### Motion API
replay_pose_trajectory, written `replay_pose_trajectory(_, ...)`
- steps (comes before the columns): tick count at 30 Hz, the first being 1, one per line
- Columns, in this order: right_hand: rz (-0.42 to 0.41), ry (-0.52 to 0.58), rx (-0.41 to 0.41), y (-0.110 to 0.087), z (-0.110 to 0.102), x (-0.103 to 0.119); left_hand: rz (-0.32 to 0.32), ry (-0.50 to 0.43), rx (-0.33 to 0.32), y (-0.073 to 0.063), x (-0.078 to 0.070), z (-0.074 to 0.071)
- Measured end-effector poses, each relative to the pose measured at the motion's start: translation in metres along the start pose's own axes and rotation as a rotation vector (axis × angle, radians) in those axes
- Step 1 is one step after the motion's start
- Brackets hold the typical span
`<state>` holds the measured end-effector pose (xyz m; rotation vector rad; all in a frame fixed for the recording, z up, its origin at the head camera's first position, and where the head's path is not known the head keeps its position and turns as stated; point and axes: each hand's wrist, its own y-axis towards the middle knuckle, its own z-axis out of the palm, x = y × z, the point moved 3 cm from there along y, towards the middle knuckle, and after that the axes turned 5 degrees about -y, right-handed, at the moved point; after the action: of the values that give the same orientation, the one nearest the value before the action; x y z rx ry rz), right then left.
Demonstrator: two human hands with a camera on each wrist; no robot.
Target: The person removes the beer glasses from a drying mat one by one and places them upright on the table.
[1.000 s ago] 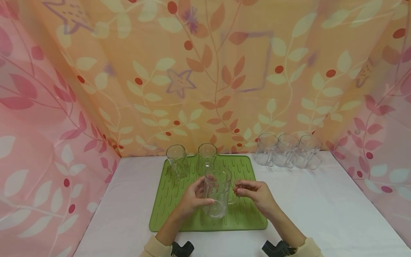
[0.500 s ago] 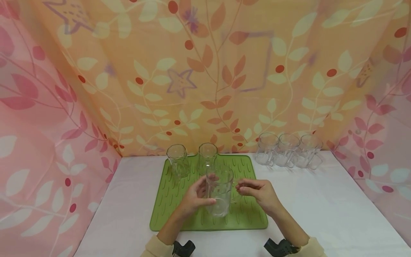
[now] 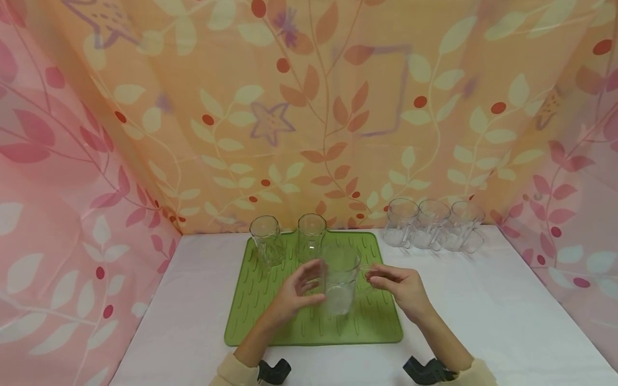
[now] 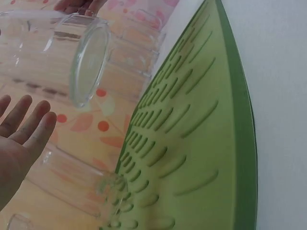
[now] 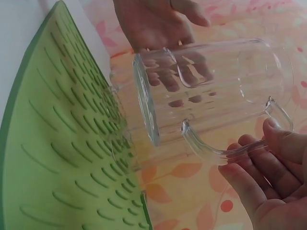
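A clear glass mug point(image 3: 340, 284) is held above the green ridged mat point(image 3: 289, 333), its base clear of the mat in the left wrist view. My right hand point(image 3: 402, 289) pinches the mug's handle point(image 5: 206, 147) between thumb and fingers. Beside the mug's left side, my left hand point(image 3: 300, 289) has its fingers spread. A small gap shows between those fingers point(image 4: 36, 125) and the glass in the left wrist view. Two more glass mugs, a left one point(image 3: 267, 241) and a right one point(image 3: 311, 236), stand on the back of the mat.
Three clear glass mugs point(image 3: 402, 222) stand in a row at the back right of the white table point(image 3: 449, 300), handles toward the right. Patterned cloth point(image 3: 323, 107) hangs behind the table and along both sides.
The held mug has moved to the right and slightly up with the right hand. The left hand's fingers have loosened from the glass and now stand apart from it.
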<state>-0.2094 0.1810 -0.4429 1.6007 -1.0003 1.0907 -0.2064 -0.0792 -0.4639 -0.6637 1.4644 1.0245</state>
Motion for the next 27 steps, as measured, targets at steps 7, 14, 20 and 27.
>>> replay_pose_trajectory(7,-0.017,-0.069,-0.119,-0.003,-0.017,-0.004,0.014,0.079,-0.041,-0.004,0.001,-0.017)
replay_pose_trajectory(14,0.000,-0.123,-0.236,-0.004,-0.030,-0.011,-0.035,0.158,-0.119,-0.016,0.004,-0.034)
replay_pose_trajectory(20,0.000,-0.150,-0.309,-0.003,-0.038,-0.016,-0.110,0.265,-0.178,-0.031,0.009,-0.042)
replay_pose_trajectory(27,0.009,-0.165,-0.398,-0.006,-0.048,-0.022,-0.191,0.283,-0.228,-0.049,0.018,-0.050)
